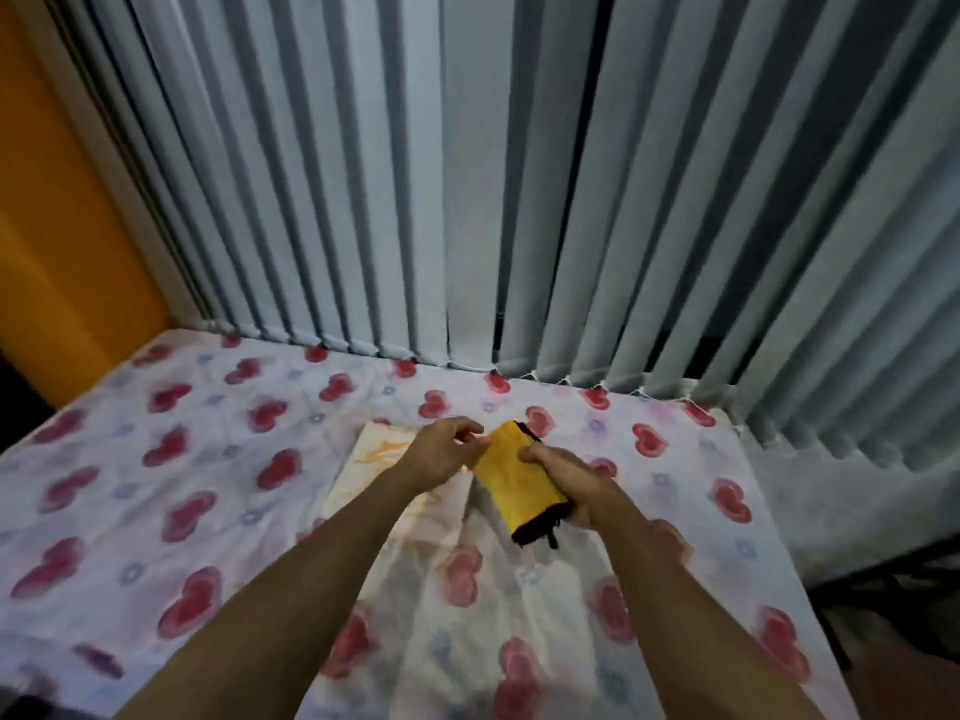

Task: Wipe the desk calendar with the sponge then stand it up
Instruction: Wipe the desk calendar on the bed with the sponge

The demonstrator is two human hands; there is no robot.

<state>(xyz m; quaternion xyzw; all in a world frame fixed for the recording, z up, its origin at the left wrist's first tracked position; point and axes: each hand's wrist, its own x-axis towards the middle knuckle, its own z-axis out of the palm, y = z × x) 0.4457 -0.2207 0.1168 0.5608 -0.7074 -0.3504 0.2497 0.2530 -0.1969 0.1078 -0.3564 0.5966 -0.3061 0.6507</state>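
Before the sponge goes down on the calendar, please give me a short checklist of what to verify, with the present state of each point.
1. Sponge held firmly: ok. The right hand grips the yellow sponge from its right side.
2. Left hand free to steady the calendar: not ok. Its fingertips are at the sponge's left edge.
3. Desk calendar lying flat for wiping: ok. It lies on the heart-print sheet, partly hidden under the arms.
4. Sponge touching the calendar: not ok. It is held above it.
5. Calendar surface free of other things: cannot tell, since the hands cover part of it.
6. Which sponge face points down: cannot tell.
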